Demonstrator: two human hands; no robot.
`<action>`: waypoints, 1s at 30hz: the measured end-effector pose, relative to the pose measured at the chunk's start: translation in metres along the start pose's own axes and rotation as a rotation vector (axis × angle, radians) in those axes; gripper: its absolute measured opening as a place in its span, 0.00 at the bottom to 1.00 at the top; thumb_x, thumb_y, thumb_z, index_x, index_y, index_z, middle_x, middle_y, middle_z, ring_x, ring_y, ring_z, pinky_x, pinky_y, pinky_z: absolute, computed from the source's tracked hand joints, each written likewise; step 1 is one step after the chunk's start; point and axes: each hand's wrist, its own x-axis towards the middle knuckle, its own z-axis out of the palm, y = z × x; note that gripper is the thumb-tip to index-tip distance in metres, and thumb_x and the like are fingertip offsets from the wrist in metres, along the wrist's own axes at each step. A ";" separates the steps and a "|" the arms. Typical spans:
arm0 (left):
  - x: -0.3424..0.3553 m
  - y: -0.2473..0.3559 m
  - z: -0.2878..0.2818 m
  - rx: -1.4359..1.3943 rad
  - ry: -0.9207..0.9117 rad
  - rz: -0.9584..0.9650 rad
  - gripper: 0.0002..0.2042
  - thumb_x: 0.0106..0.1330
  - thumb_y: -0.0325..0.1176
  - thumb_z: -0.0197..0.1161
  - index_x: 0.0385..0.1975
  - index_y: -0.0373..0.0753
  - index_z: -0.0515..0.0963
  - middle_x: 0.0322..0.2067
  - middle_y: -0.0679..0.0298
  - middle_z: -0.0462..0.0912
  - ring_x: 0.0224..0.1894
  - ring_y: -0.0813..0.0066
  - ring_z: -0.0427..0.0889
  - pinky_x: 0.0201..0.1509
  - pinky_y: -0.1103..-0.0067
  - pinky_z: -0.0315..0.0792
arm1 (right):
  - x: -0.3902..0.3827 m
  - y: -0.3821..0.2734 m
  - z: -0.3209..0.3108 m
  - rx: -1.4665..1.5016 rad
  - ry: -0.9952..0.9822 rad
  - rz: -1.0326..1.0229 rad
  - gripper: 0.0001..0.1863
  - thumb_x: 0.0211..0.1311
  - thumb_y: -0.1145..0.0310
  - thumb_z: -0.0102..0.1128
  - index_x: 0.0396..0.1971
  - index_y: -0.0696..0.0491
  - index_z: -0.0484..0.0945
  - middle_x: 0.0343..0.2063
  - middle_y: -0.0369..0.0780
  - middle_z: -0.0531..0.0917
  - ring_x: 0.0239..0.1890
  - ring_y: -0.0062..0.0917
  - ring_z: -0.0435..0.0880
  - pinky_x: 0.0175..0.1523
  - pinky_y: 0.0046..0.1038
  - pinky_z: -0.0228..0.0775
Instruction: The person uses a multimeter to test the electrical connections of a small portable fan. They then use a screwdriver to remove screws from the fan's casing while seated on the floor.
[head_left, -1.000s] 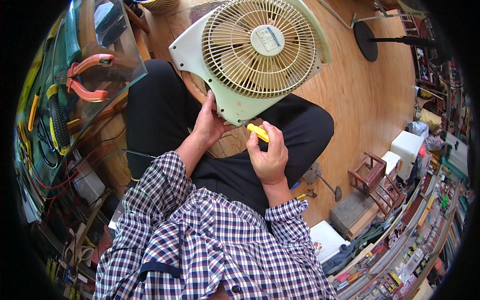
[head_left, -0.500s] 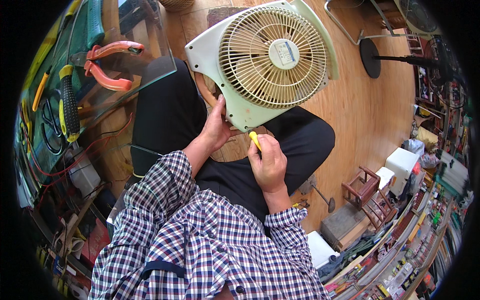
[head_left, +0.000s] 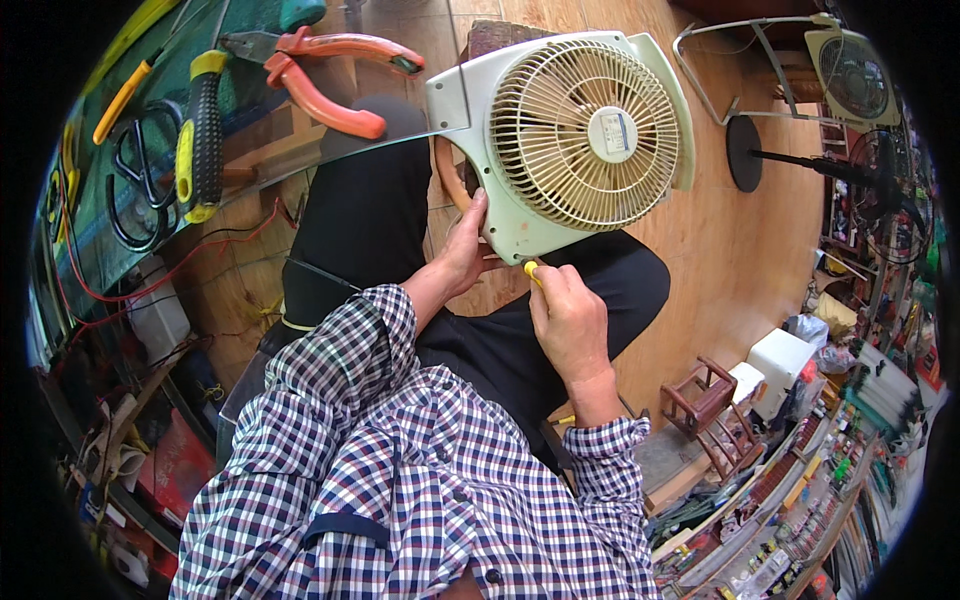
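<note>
A pale green box fan with a round beige grille (head_left: 585, 135) stands tilted in front of me, beyond my lap. My left hand (head_left: 462, 245) grips its lower-left edge, thumb on the housing beside a curved orange-brown part (head_left: 452, 174). My right hand (head_left: 568, 325) is closed on a yellow-handled screwdriver (head_left: 534, 271), held against the fan's bottom corner at a screw hole. The screwdriver's tip is too small to make out. My dark-trousered knees are on either side below the fan.
At upper left, a glass-topped bench (head_left: 420, 128) holds red pliers (head_left: 325, 108), a black-yellow handled tool (head_left: 200, 145) and thin screwdrivers, with wires below. On the right are a pedestal stand (head_left: 744, 155), another fan (head_left: 852, 75), a wooden stool (head_left: 700, 410), a white box (head_left: 778, 365) and crowded shelves of parts.
The screwdriver has come to the fan's bottom corner, with my right hand farther forward. The view has shifted, so the fan and both hands appear farther right and more bench shows.
</note>
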 end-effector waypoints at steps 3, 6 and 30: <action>0.003 -0.003 -0.002 0.021 -0.003 0.015 0.44 0.78 0.78 0.42 0.79 0.47 0.65 0.70 0.58 0.75 0.71 0.56 0.77 0.73 0.50 0.72 | 0.009 0.005 -0.006 -0.013 -0.065 -0.036 0.07 0.70 0.71 0.69 0.45 0.54 0.83 0.33 0.46 0.82 0.33 0.47 0.88 0.37 0.43 0.82; 0.007 -0.006 -0.004 0.027 -0.021 0.020 0.44 0.77 0.78 0.42 0.79 0.48 0.65 0.72 0.59 0.75 0.71 0.59 0.77 0.73 0.52 0.71 | 0.012 0.000 -0.005 0.037 -0.077 0.056 0.08 0.74 0.67 0.68 0.45 0.55 0.84 0.34 0.48 0.85 0.35 0.50 0.89 0.39 0.45 0.82; 0.015 -0.006 0.000 -0.078 -0.040 0.004 0.41 0.81 0.73 0.43 0.78 0.46 0.67 0.72 0.59 0.75 0.74 0.60 0.72 0.74 0.50 0.68 | 0.036 0.004 -0.013 -0.285 -0.410 -0.313 0.06 0.65 0.77 0.63 0.40 0.59 0.80 0.33 0.48 0.84 0.32 0.43 0.91 0.37 0.40 0.86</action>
